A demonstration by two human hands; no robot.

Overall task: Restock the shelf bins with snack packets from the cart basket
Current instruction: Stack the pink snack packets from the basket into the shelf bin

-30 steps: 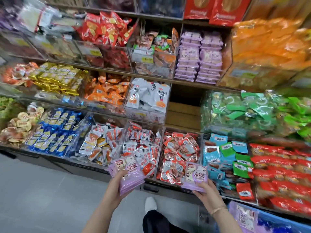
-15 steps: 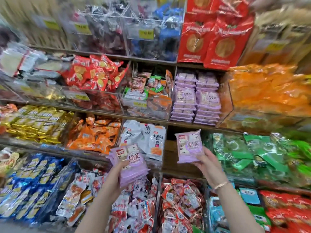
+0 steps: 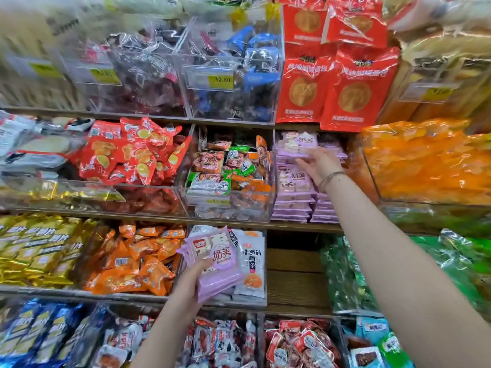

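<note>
Left hand (image 3: 195, 278) grips a stack of purple packets (image 3: 216, 264), in front of the white packets (image 3: 251, 261). Right hand (image 3: 320, 166) pinches one purple packet (image 3: 300, 143) atop the purple stacks (image 3: 295, 197) on the middle shelf. Red bags (image 3: 334, 86) just above; clear bin (image 3: 228, 179) of mixed snacks just left.

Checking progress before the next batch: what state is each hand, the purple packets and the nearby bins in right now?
Right hand: raised to the purple stacks, holding one purple packet on top.
Left hand: gripping a bundle of purple packets, held low.
Purple stacks: two neat piles, tall.
Clear bin of mixed snacks: partly filled.
Shelf gap below the stacks: bare wood.
</note>
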